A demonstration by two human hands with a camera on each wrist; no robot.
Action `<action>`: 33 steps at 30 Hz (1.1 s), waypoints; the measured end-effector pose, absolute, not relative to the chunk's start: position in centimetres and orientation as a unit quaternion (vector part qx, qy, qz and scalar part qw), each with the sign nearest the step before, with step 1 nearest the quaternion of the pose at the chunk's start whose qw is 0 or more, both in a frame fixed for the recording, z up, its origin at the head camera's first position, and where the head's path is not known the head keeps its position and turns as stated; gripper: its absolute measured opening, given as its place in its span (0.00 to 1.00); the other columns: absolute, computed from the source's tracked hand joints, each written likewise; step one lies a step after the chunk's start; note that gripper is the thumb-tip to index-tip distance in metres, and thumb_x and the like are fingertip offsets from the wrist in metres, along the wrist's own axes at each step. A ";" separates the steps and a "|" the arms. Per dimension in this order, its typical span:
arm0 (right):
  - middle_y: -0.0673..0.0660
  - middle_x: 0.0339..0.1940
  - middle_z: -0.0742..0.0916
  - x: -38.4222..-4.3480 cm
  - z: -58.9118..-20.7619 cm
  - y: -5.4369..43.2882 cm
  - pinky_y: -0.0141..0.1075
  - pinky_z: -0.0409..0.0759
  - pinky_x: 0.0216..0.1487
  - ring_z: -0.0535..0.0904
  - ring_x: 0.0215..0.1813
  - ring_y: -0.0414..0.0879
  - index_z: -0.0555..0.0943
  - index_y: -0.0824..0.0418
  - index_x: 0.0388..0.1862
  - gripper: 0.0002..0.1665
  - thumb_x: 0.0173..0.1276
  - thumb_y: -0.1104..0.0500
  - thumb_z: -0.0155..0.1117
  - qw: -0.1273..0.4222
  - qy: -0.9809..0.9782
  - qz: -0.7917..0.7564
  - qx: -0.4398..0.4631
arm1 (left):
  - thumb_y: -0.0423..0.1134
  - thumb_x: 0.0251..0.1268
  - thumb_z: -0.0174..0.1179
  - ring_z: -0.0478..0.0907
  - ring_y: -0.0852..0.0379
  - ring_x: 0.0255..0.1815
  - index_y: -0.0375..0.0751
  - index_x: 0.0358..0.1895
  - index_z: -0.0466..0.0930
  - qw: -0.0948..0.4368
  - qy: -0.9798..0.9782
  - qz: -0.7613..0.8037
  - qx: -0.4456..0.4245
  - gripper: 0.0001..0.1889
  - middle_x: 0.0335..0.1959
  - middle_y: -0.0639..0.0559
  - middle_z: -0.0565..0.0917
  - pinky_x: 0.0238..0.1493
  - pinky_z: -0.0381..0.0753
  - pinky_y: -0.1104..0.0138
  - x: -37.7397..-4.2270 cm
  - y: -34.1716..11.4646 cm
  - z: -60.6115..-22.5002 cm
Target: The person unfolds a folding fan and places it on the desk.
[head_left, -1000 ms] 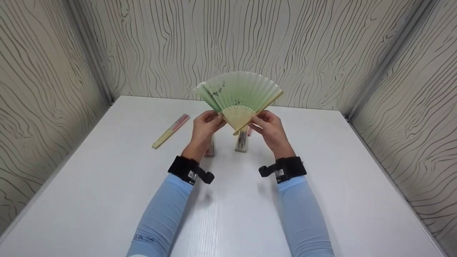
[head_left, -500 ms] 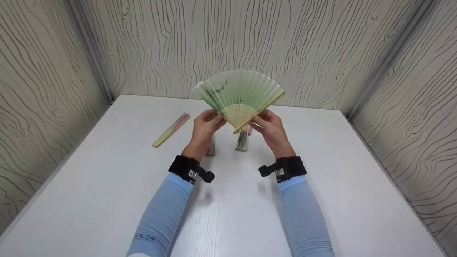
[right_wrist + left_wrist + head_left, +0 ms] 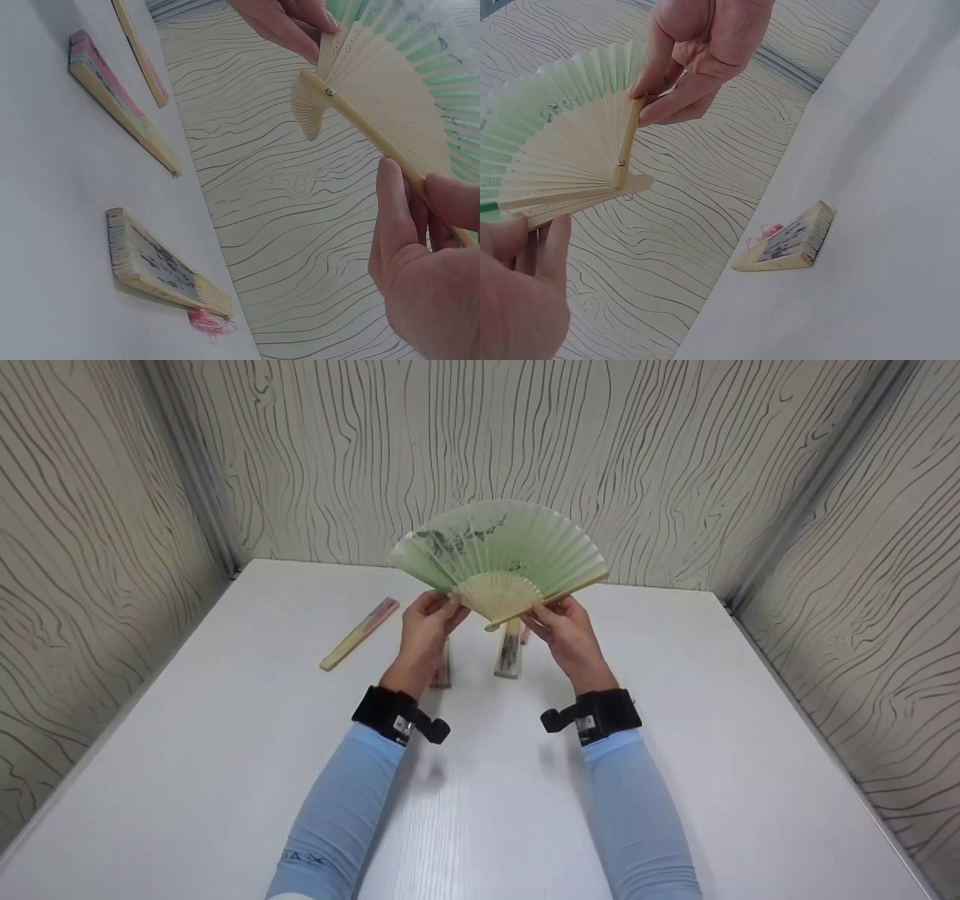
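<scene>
Above the white table, a folding fan (image 3: 517, 544) is spread wide, pale green with dark painted sprays and light wooden ribs. My left hand (image 3: 429, 631) pinches its left edge near the ribs between thumb and fingers. At the other side my right hand (image 3: 566, 634) pinches the wooden guard stick, thumb toward me. The riveted pivot (image 3: 330, 92) of the fan shows in the right wrist view, its rib ends fanned out below it. Below the hands, a folded fan (image 3: 508, 654) with a dark pattern lies on the table, a pink tassel (image 3: 210, 322) at its end.
A folded pink fan (image 3: 360, 634) lies slanted at the left of the table (image 3: 480, 810). Another folded fan (image 3: 442, 671) is partly hidden behind my left hand. Wood-grain patterned panels (image 3: 525, 435) stand at the back and both sides.
The green fan has spread wider, its right guard stick tilting lower and more of the painted sprays showing on the left. My hands have shifted only slightly; the folded fans lie unmoved.
</scene>
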State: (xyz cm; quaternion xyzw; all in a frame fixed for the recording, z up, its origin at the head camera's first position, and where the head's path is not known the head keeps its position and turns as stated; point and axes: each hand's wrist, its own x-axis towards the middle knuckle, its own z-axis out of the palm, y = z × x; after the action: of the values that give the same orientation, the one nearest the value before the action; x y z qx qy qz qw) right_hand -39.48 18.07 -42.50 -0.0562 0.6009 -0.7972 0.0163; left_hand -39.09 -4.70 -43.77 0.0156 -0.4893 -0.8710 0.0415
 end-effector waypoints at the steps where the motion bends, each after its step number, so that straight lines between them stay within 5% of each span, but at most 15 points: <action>1: 0.51 0.57 0.86 -39.5 -42.5 18.1 0.33 0.89 0.67 0.90 0.55 0.38 0.66 0.64 0.83 0.30 0.85 0.67 0.55 0.019 0.595 -0.801 -0.055 | 0.28 0.81 0.60 0.85 0.39 0.71 0.29 0.68 0.78 0.043 -0.485 -0.873 0.018 0.18 0.66 0.33 0.84 0.68 0.90 0.61 -39.1 -4.7 -43.8; 12: 0.65 0.80 0.73 -39.3 -42.5 17.8 0.33 0.86 0.71 0.90 0.57 0.39 0.57 0.61 0.89 0.35 0.87 0.69 0.47 0.038 0.525 -0.849 -0.038 | 0.27 0.82 0.58 0.83 0.39 0.73 0.30 0.67 0.76 0.067 -0.421 -0.904 0.016 0.16 0.65 0.36 0.83 0.66 0.90 0.64 -39.4 -4.5 -44.1; 19: 0.59 0.70 0.80 -39.4 -42.4 17.5 0.31 0.89 0.66 0.90 0.54 0.39 0.58 0.63 0.88 0.34 0.87 0.68 0.47 0.032 0.485 -0.874 -0.019 | 0.27 0.83 0.56 0.82 0.41 0.73 0.30 0.67 0.75 0.074 -0.369 -0.926 0.030 0.16 0.64 0.38 0.82 0.66 0.89 0.67 -39.4 -3.8 -44.1; 26: 0.56 0.65 0.80 -39.4 -42.3 17.2 0.30 0.90 0.64 0.91 0.53 0.40 0.58 0.61 0.88 0.34 0.87 0.69 0.47 0.025 0.456 -0.890 -0.018 | 0.28 0.83 0.55 0.87 0.49 0.63 0.31 0.64 0.77 0.083 -0.316 -0.943 0.065 0.13 0.59 0.41 0.84 0.63 0.90 0.69 -39.3 -3.0 -44.2; 33: 0.57 0.65 0.80 -39.6 -42.5 17.1 0.30 0.90 0.62 0.91 0.52 0.41 0.60 0.62 0.87 0.33 0.87 0.69 0.47 0.020 0.451 -0.892 -0.010 | 0.29 0.85 0.54 0.78 0.39 0.78 0.29 0.70 0.73 0.084 -0.316 -0.942 0.074 0.17 0.70 0.35 0.80 0.62 0.90 0.71 -39.3 -2.9 -44.3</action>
State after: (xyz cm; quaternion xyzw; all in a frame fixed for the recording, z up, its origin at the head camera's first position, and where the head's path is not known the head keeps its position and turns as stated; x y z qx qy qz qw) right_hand -39.64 17.10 -42.55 -0.0103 0.4514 -0.8920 0.0202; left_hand -39.29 -2.85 -44.26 0.0735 -0.3165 -0.9420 0.0840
